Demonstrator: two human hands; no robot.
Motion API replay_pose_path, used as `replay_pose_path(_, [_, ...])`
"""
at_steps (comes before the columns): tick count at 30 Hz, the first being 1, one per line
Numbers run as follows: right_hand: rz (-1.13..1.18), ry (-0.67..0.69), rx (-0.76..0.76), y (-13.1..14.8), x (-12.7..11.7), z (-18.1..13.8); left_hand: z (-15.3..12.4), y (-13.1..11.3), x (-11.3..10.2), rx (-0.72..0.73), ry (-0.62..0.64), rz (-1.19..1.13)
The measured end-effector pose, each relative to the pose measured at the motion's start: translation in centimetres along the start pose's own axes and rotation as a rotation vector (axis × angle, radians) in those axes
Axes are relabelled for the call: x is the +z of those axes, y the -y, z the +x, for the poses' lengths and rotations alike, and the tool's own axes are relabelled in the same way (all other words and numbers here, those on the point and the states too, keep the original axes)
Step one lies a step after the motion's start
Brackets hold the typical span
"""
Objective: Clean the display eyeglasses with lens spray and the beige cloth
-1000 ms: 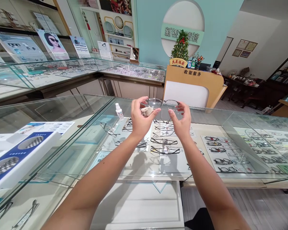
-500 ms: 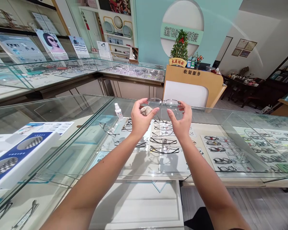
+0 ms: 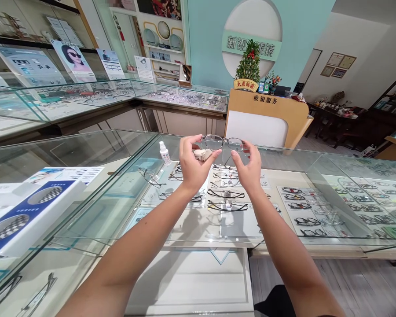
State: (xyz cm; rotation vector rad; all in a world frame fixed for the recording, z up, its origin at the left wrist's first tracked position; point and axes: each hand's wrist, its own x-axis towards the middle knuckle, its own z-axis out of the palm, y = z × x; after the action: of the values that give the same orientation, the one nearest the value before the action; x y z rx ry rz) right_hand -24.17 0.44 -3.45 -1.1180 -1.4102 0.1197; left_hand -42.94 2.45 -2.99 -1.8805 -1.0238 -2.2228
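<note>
Above the glass display counter (image 3: pixel 191 226), a pair of thin-framed eyeglasses (image 3: pixel 214 142) is held up between my two hands, lenses facing me. My left hand (image 3: pixel 194 165) grips the frame's left end and also has a crumpled beige cloth (image 3: pixel 202 154) against its palm. At the opposite end, my right hand (image 3: pixel 249 166) pinches the frame between thumb and fingers. A small white bottle (image 3: pixel 164 152) stands on the glass to the left of my left hand. Under the glass, beneath my hands, lie rows of eyeglasses (image 3: pixel 226 193).
A blue and white box (image 3: pixel 36 211) lies at the left on the counter. More frames fill a tray (image 3: pixel 305 211) to the right. Beyond stand a wooden cashier desk (image 3: pixel 297 108) with a plant (image 3: pixel 247 66) and another glass case (image 3: pixel 185 97). An open drawer (image 3: pixel 198 281) is below me.
The eyeglasses have turned slightly in my hands, and my right hand has shifted a little to the left. Both hands keep their hold.
</note>
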Motion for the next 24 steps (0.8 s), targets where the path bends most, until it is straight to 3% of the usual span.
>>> replay_pose_path(8, [0.014,0.003,0.01,0.12,0.02,-0.04,0.06,-0.09,-0.08,-0.049,0.01,0.025])
replay_pose_path(17, [-0.001,-0.102,-0.04,0.39,-0.19,0.13,-0.08,0.6,0.27,-0.291,0.095,-0.052])
replay_pose_path(24, [0.0,-0.131,-0.048,0.7,-0.24,0.17,-0.28,0.87,0.44,-0.3,0.108,-0.077])
